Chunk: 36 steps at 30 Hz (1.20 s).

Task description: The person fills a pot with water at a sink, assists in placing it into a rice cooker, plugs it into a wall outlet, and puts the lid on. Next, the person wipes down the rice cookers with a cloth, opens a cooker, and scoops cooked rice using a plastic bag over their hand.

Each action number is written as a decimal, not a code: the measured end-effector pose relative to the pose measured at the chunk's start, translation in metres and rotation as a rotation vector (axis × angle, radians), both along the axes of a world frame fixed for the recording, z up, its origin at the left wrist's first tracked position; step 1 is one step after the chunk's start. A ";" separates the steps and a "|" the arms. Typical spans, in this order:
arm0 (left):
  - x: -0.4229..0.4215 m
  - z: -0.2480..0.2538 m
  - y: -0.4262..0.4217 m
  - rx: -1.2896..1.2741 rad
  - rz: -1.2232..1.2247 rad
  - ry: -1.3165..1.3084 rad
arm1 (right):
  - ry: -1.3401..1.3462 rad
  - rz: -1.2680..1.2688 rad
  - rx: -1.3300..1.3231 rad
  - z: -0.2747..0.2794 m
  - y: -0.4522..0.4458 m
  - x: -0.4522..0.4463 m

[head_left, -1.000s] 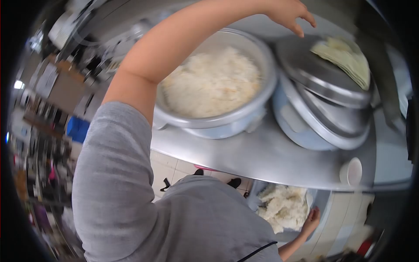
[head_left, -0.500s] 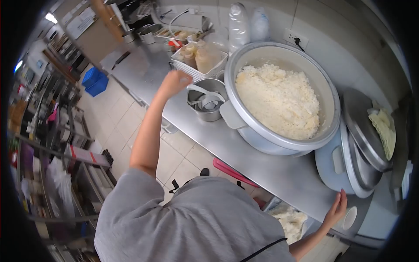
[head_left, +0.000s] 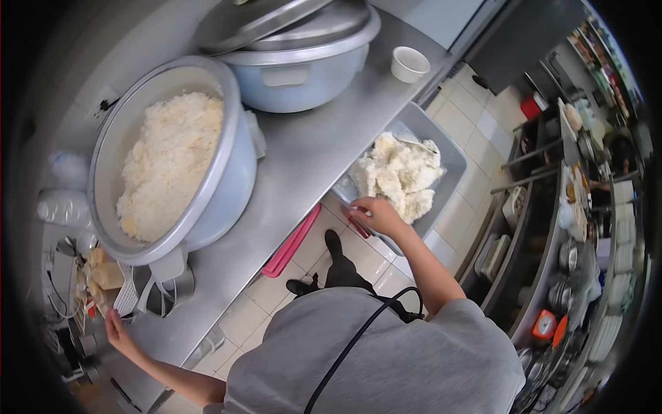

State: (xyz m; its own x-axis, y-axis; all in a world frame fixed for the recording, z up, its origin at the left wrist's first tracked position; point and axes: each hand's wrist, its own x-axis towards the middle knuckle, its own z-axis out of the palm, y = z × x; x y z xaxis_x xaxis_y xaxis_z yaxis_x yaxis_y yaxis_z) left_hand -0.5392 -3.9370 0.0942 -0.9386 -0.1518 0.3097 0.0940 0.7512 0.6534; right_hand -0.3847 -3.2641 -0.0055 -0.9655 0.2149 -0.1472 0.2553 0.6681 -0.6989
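Note:
My right hand (head_left: 378, 215) is at the near edge of a grey plastic bin (head_left: 452, 190), its fingers curled on a red handle (head_left: 359, 226). The bin stands below counter height and holds clumps of cooked rice (head_left: 400, 169). My left hand (head_left: 121, 334) holds nothing, its fingers stretched out over the counter. It is nearest to a white perforated basket (head_left: 127, 298) with squeeze bottles (head_left: 103, 269) and a metal pot (head_left: 181, 290) with utensils in it. A big tub (head_left: 231, 186) on the counter is heaped with rice (head_left: 172, 159).
A second blue tub (head_left: 303, 79) with metal lids (head_left: 276, 24) on it stands farther along the steel counter (head_left: 303, 148). Near the counter's edge sits a white cup (head_left: 409, 65). A pink lid (head_left: 293, 241) is below. Shelving (head_left: 531, 262) stands at the right.
The view has swung to the right. My right hand has moved from beside the white cup to the bin's edge. My left hand remains near the basket, fingers now more outstretched.

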 end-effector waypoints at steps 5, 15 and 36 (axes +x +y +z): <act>-0.008 0.048 0.061 0.134 0.061 0.176 | -0.209 -0.342 -0.005 -0.078 0.100 0.073; 0.023 0.097 0.216 0.045 0.017 0.312 | 0.008 -0.435 0.110 -0.091 0.217 0.025; 0.297 0.105 0.140 0.048 0.759 0.443 | 0.312 0.678 -0.189 0.152 -0.019 -0.152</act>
